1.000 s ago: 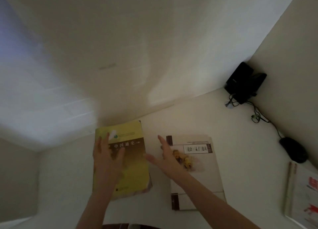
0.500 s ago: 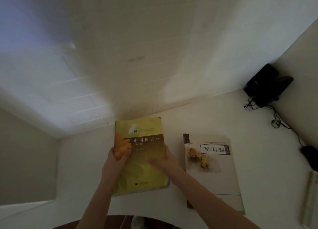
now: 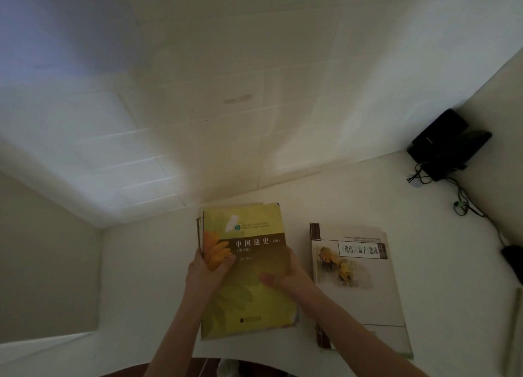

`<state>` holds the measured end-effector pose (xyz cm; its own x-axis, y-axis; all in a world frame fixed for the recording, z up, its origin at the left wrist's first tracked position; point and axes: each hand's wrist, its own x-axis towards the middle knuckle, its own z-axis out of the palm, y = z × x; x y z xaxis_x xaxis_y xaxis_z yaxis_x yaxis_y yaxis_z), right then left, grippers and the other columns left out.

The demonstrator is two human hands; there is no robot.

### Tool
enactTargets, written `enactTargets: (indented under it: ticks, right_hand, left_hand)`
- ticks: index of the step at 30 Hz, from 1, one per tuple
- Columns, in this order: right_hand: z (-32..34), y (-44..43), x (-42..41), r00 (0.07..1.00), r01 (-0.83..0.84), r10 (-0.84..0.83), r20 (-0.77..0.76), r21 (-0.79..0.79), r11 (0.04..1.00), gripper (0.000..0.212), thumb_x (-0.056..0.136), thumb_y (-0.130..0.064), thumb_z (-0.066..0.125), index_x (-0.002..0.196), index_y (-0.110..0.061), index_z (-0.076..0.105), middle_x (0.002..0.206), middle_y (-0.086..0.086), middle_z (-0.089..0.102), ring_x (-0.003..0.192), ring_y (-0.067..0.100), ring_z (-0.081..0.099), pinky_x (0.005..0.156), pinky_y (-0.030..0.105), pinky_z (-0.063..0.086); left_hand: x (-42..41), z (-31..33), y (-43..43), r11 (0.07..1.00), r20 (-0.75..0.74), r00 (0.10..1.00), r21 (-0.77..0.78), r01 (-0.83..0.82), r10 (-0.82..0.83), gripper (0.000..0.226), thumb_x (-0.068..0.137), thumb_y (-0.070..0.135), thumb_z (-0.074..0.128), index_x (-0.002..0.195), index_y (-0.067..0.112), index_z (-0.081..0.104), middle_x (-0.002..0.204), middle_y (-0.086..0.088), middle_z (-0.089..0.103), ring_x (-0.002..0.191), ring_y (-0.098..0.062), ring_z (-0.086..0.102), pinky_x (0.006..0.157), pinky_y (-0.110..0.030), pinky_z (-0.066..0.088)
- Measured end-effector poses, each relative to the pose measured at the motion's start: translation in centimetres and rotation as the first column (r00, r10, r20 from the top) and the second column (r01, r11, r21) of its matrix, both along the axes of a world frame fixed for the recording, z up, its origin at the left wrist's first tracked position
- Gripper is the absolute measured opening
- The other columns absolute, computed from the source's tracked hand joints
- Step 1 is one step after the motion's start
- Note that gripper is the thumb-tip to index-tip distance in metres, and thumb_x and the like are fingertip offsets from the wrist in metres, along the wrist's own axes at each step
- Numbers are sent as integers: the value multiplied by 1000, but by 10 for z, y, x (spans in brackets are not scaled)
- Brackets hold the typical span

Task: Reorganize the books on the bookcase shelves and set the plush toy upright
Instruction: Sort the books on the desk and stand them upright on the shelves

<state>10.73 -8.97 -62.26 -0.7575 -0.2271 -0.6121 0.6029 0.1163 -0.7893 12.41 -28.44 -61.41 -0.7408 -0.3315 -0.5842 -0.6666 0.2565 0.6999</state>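
Both hands, left (image 3: 205, 274) and right (image 3: 285, 274), grip the yellow book (image 3: 246, 266) by its side edges (thumbs on the cover), beside a white book (image 3: 359, 286).

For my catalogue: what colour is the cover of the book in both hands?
The book is yellow-green, with an orange flower; head view.

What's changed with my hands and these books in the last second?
The right hand moved from over the white book to the yellow book, where both it and the left hand now grip the sides, thumbs on the cover. The white book stayed flat alongside.
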Motion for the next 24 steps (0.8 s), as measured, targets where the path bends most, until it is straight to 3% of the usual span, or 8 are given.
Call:
enactTargets:
  ticks: [2, 5, 7, 10, 13, 16, 21, 24]
  right_hand:
    - [-1, -1, 0, 1000, 14, -13, 28, -13, 1000, 76, 73, -6, 79, 131, -24, 33, 122, 2, 57, 110, 21, 59, 82, 31, 56]
    - [0, 0, 0, 999, 1, 0, 34, -4, 1000, 72, 74, -8, 78, 128, -24, 33, 124, 5, 56, 112, 23, 58, 85, 32, 55]
    - [3, -2, 2, 1000, 3, -3, 17, 2, 1000, 66, 73, -8, 79, 123, -23, 38, 119, 4, 58, 107, 21, 61, 83, 31, 55]
    - [0, 1, 13, 1000, 5, -4, 28, -35, 999, 68, 63, -15, 85, 121, -16, 50, 112, 4, 66, 98, 20, 67, 75, 29, 57]
    - [-7, 9, 28, 992, 0, 8, 125, -67, 998, 87, 49, -32, 91, 125, -17, 53, 113, 5, 69, 100, 24, 68, 84, 41, 57]
    - [-11, 16, 36, 985, 9, 7, 172, -94, 996, 95, 43, -32, 93, 127, -16, 51, 113, 6, 70, 100, 25, 68, 83, 41, 57]
    - [3, 16, 34, 985, -10, 28, 168, -103, 995, 80, 58, -20, 87, 128, -15, 50, 113, 4, 70, 99, 23, 69, 79, 37, 57]
    - [24, 24, 32, 990, -5, 17, 141, -89, 996, 65, 66, -13, 85, 123, -17, 54, 105, -1, 73, 94, 19, 70, 75, 32, 58]
  left_hand:
    - [-1, -10, 0, 1000, 25, 1000, -27, -4, 5, 130, 35, 81, 57, 143, 13, 31, 136, -14, 48, 121, -35, 50, 100, -53, 42]
    - [5, -10, 3, 999, 21, 999, -27, -26, 26, 133, 35, 81, 57, 145, 13, 27, 138, -15, 45, 123, -35, 47, 100, -53, 42]
    - [9, 3, 4, 998, -10, 998, -11, -54, 54, 121, 42, 76, 64, 141, 14, 35, 132, -8, 51, 116, -31, 53, 98, -48, 45]
    - [12, 8, 2, 984, 35, 988, 94, -153, 151, 89, 66, 52, 78, 136, 10, 42, 123, -9, 57, 106, -28, 58, 92, -39, 47]
    - [17, -1, -1, 960, 62, 977, 185, -210, 202, 112, 39, 66, 80, 132, 13, 46, 119, -6, 61, 102, -25, 62, 89, -41, 53]
    - [22, -28, -5, 935, 97, 965, 240, -261, 245, 124, 22, 72, 84, 128, 15, 53, 114, -5, 66, 96, -24, 67, 84, -45, 56]
    - [22, 4, 5, 915, 88, 951, 257, -310, 297, 119, 30, 56, 90, 131, 12, 45, 120, -9, 60, 101, -29, 63, 87, -50, 53]
    - [19, 12, 10, 921, 36, 957, 263, -288, 289, 119, 25, 62, 84, 129, 18, 47, 123, -10, 55, 100, -31, 62, 84, -51, 54]
